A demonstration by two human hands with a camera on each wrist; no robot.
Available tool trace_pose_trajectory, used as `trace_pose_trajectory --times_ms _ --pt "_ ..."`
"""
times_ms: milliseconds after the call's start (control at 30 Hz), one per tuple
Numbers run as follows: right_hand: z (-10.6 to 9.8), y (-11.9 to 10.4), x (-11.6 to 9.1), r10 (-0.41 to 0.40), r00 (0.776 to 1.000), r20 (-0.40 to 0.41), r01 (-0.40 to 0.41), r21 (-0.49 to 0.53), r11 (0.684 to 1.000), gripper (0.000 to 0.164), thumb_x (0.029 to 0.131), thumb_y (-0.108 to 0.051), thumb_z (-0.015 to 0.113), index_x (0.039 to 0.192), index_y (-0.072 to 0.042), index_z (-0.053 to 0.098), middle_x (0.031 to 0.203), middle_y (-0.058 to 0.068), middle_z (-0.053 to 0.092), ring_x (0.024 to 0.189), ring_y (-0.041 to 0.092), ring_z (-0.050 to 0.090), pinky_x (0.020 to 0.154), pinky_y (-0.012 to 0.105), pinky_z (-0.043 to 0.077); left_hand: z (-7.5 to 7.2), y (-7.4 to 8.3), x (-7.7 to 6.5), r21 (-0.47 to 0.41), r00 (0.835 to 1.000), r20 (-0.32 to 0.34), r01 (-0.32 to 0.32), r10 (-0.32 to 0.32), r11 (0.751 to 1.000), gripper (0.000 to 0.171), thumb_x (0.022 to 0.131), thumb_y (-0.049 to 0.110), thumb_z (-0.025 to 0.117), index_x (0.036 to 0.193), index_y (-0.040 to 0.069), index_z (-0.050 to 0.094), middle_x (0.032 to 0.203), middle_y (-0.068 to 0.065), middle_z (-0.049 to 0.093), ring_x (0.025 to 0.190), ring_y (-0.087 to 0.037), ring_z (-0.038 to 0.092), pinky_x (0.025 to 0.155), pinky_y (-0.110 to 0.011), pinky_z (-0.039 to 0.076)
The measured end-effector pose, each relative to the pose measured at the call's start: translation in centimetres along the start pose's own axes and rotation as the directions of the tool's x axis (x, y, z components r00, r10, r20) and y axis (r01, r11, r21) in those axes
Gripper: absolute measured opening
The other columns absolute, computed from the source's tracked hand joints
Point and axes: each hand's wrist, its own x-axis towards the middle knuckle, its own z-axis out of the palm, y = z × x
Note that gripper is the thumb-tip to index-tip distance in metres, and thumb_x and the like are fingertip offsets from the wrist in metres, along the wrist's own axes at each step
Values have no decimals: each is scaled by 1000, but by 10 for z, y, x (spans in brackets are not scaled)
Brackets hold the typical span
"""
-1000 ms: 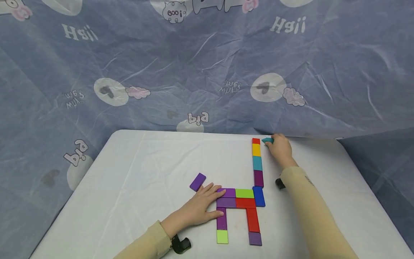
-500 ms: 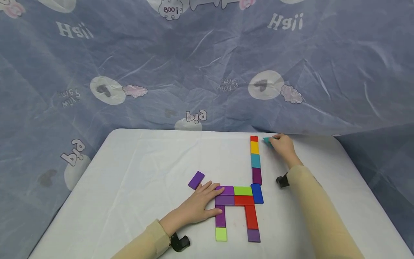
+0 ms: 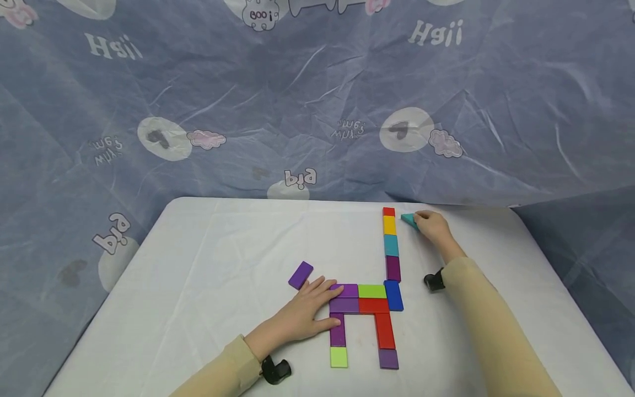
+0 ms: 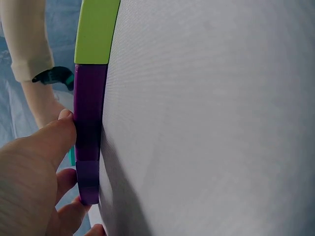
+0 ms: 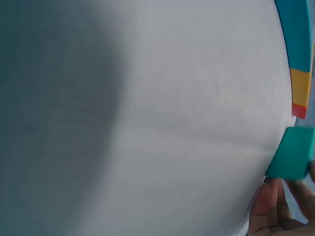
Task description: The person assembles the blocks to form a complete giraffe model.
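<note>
My right hand [image 3: 434, 229] pinches a teal triangular block [image 3: 409, 220] near the far table edge, a short way right of the small red block [image 3: 389, 211]. That red block tops a column of yellow [image 3: 389, 225], teal [image 3: 391, 245] and dark purple [image 3: 392, 268] blocks. A blue block [image 3: 394, 296] slants at the column's foot. My left hand [image 3: 301, 314] rests with spread fingers at the left side of the block figure. Its index fingertip touches the upper purple block [image 3: 350, 291], and its thumb touches the purple leg block [image 4: 88, 113]. In the right wrist view, fingertips hold the teal block [image 5: 293, 152] from below.
A loose purple block [image 3: 300, 274] lies beyond my left fingertips. Red [image 3: 385, 331], green [image 3: 339, 357] and violet [image 3: 389, 359] blocks form the figure's legs. A patterned cloth [image 3: 317, 110] hangs behind the white table [image 3: 223, 264].
The teal triangular block has turned in my right hand, its point still facing left, and the hand has come slightly nearer. My left hand stays on the blocks. The head view shifted a little.
</note>
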Motion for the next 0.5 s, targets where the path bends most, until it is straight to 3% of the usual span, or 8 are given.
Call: trace_pose_trajectory --times_ms 200,500 --pt "6 -2 -6 -98 990 -104 92 -63 994 52 104 -22 46 146 7 38 138 33 46 120 44 47 109 55 41 1 -2 0 3 1000 4 4 -4 1000 68 95 47 61 153 22 37 161 -4 33 152 -31 20 124 -54 12" --pt "9 -2 -8 -137 966 -220 115 -113 987 45 101 -17 54 138 7 49 130 30 56 116 42 54 104 53 46 1 -2 0 4 1000 -1 -3 3 1000 68 95 47 61 153 22 37 161 -4 33 152 -32 20 124 -55 12"
